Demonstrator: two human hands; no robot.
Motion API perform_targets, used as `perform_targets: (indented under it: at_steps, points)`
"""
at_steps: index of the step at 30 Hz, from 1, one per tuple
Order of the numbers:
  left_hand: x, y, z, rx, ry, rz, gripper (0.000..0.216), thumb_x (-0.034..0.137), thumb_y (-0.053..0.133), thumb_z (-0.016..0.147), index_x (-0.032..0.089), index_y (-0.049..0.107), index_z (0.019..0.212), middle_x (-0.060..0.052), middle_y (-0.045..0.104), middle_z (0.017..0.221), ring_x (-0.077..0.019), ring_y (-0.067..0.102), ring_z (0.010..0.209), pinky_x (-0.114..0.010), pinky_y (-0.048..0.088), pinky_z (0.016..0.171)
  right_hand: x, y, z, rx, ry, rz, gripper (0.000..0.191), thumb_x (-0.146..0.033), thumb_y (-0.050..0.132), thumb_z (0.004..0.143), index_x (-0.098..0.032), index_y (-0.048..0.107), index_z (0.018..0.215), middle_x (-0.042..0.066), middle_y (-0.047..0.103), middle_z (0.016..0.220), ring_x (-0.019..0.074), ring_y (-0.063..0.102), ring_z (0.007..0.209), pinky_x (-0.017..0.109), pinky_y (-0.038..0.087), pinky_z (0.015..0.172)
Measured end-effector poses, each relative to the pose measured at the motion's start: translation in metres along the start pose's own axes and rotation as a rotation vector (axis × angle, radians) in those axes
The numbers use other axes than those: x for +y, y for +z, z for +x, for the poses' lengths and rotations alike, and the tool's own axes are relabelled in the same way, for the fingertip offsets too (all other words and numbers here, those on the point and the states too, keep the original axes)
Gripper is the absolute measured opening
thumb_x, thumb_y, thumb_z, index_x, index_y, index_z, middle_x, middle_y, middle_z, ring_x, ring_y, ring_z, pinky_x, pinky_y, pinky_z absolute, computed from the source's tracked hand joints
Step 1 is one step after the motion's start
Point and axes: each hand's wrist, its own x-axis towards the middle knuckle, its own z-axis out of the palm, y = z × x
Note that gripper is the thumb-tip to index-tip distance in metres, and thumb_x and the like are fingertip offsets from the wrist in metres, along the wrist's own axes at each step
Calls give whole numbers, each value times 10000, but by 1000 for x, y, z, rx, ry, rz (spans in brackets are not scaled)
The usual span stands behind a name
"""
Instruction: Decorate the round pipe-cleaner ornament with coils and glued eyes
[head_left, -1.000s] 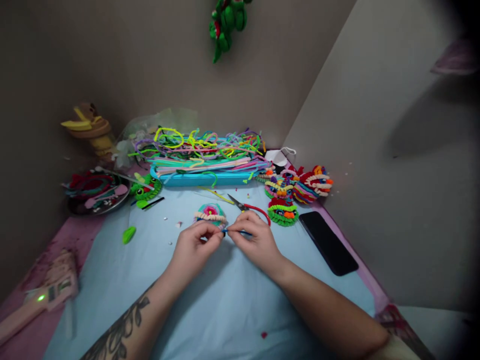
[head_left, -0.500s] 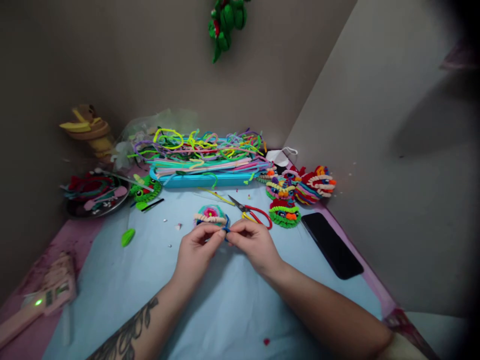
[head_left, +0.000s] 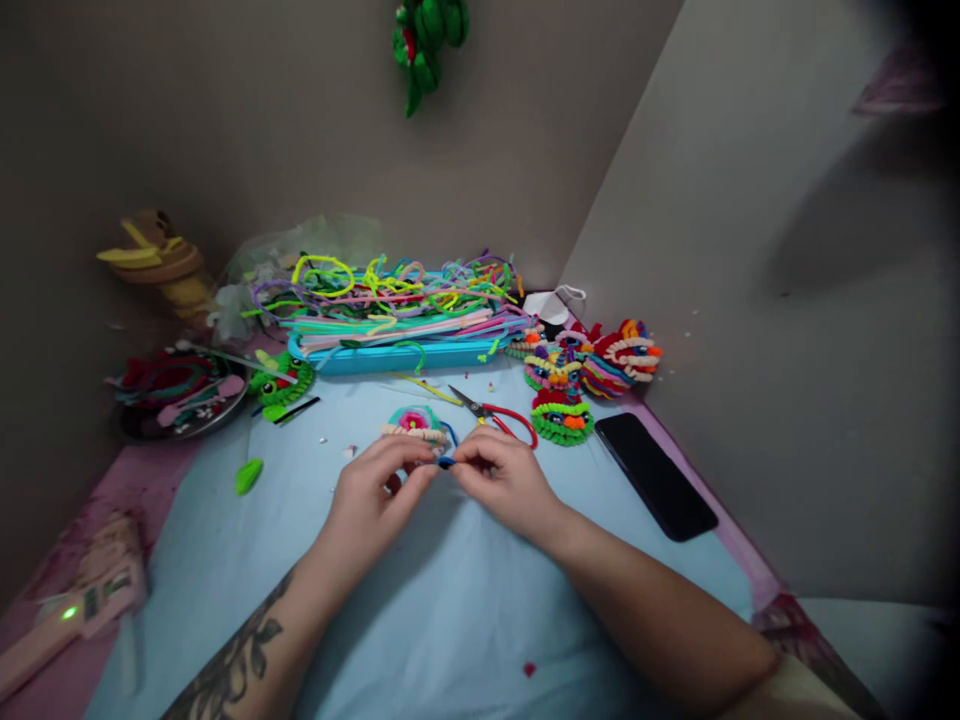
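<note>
A dark blue pipe cleaner (head_left: 446, 462) runs between my fingertips. My left hand (head_left: 379, 490) pinches one end of it between thumb and fingers. From the other side, my right hand (head_left: 504, 480) grips the same piece, its fingers curled. Just behind my hands lies a small round pipe-cleaner piece (head_left: 413, 422) in teal, pink and cream. Red-handled scissors (head_left: 491, 410) lie with blades apart just beyond my right hand. The blue piece is partly covered by my fingers.
A blue tray (head_left: 405, 357) heaped with pipe cleaners stands at the back. To the right are several colourful pipe-cleaner figures (head_left: 562, 422) and a black phone (head_left: 656, 475). On the left are a metal bowl (head_left: 184, 425), a green figure (head_left: 283, 380) and a pink glue gun (head_left: 97, 595).
The blue piece now lies flatter between my fingertips. My left hand has shifted slightly left, its fingers more spread. The whole view has moved a little.
</note>
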Motion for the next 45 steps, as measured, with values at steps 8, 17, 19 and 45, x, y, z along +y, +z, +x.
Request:
perform_targets:
  at_steps: [8, 17, 19, 45]
  points:
    - [-3, -6, 0, -88, 366, 378, 109, 154, 560, 872, 181, 648, 930, -69, 667, 929, -192, 606, 856, -328, 490, 766, 3, -1, -6, -140, -246, -303, 133, -126, 512, 857, -197, 618, 820, 35, 631, 771, 160, 591, 763, 280, 473, 709]
    - [-1, -5, 2, -111, 210, 209, 86, 137, 524, 878, 177, 593, 846, -37, 620, 850, -148, 584, 819, -256, 475, 725, 0, -3, -5, -97, -161, -181, 153, -142, 529, 866, -198, 642, 953, 54, 668, 877, 169, 615, 852, 293, 487, 763]
    - [0, -4, 3, -82, 168, 169, 94, 145, 528, 875, 186, 591, 819, -27, 617, 831, -146, 583, 811, -253, 471, 720, -2, -3, -4, -90, -111, -142, 144, -144, 540, 855, -202, 651, 926, 39, 666, 824, 154, 611, 770, 276, 485, 707]
    - [12, 22, -6, 134, -149, -187, 122, 210, 593, 832, 177, 639, 724, -37, 629, 775, -156, 601, 746, -253, 475, 640, -5, 6, -1, -104, 504, 602, 235, -359, 734, 682, -172, 592, 696, -38, 606, 548, 97, 585, 479, 209, 471, 480]
